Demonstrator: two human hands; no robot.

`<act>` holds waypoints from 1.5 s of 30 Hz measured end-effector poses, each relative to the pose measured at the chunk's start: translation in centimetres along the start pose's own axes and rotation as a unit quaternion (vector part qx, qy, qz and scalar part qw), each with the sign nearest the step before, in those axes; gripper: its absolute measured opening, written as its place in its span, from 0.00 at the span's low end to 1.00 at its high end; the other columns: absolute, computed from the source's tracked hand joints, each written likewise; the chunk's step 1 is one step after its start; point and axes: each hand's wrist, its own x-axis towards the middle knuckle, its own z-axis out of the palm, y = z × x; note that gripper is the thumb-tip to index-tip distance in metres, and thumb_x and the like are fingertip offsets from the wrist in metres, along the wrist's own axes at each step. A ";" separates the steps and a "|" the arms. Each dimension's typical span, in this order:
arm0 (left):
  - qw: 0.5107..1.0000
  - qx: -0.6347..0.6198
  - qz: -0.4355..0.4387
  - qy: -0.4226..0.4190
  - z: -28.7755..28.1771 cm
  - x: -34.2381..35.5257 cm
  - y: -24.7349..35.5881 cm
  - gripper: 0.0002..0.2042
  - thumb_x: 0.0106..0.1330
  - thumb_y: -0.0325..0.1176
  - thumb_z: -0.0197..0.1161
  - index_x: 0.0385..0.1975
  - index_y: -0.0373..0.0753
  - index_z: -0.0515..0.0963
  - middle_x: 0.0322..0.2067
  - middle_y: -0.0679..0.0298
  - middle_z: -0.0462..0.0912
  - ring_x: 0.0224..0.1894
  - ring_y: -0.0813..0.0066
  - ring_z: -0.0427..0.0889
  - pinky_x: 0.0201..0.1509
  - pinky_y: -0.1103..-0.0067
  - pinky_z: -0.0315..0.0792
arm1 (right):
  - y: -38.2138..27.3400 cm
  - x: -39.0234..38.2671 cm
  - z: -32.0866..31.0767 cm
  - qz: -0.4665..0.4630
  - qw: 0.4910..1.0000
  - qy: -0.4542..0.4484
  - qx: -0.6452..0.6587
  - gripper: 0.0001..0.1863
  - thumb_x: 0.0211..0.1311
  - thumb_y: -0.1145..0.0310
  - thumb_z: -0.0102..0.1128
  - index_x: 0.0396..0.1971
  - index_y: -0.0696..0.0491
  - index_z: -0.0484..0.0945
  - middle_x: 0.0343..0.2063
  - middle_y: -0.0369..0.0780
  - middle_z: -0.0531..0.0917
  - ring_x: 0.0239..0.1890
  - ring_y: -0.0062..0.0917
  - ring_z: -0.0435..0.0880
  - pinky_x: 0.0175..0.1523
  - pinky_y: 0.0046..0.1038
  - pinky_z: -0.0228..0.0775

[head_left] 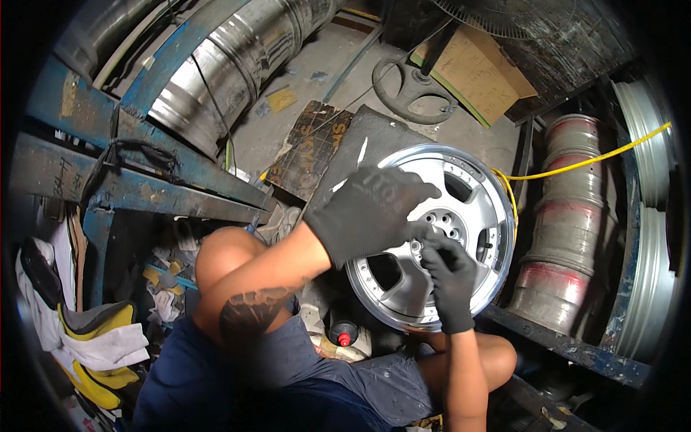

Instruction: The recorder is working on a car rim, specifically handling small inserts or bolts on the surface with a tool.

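A silver multi-spoke alloy wheel (461, 287) with a polished rim lies face up in front of me. My left hand (376, 216), in a dark grey glove, reaches over its left half, fingers curled and tips at the hub (445, 219); what they hold is hidden. My right hand (450, 277), gloved alike, comes up from the lower right with thumb and finger pinched at the hub, close to the left fingertips; anything between them is too small to make out. A dark bottle with a red cap (344, 333) stands below the wheel.
Metal drums (209, 86) and a blue steel frame (72, 165) are at left. Stacked rims (551, 295) stand at right beside a yellow hose (590, 158). Behind the wheel are a grimy board (309, 144), cardboard (479, 72) and a fan (475, 11). Rags (108, 338) hang at lower left.
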 end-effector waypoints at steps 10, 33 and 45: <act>0.992 0.037 -0.087 -0.087 -2.2 -0.3 -3.8 0.13 0.67 0.39 0.57 0.44 0.41 0.83 0.41 0.51 0.87 0.48 0.56 0.86 0.57 0.63 0.75 | 6.4 0.1 3.7 0.034 0.937 -0.159 -0.310 0.11 0.65 0.65 0.66 0.33 0.59 0.85 0.30 0.49 0.86 0.33 0.42 0.86 0.40 0.38 0.75; 0.992 0.063 -0.017 -0.105 -0.4 1.2 -6.5 0.09 0.64 0.36 0.60 0.34 0.43 0.86 0.34 0.54 0.87 0.42 0.55 0.87 0.49 0.63 0.79 | 6.3 0.0 5.9 -0.084 0.868 -0.155 -0.464 0.07 0.62 0.66 0.67 0.32 0.55 0.84 0.28 0.47 0.86 0.34 0.43 0.85 0.39 0.41 0.76; 0.994 0.016 -0.031 -0.099 -0.7 1.6 -5.9 0.18 0.68 0.49 0.61 0.40 0.39 0.84 0.34 0.49 0.87 0.42 0.52 0.86 0.51 0.62 0.77 | 6.5 0.7 6.6 -0.114 0.854 -0.152 -0.484 0.09 0.63 0.65 0.68 0.32 0.55 0.83 0.29 0.46 0.86 0.33 0.43 0.85 0.38 0.42 0.75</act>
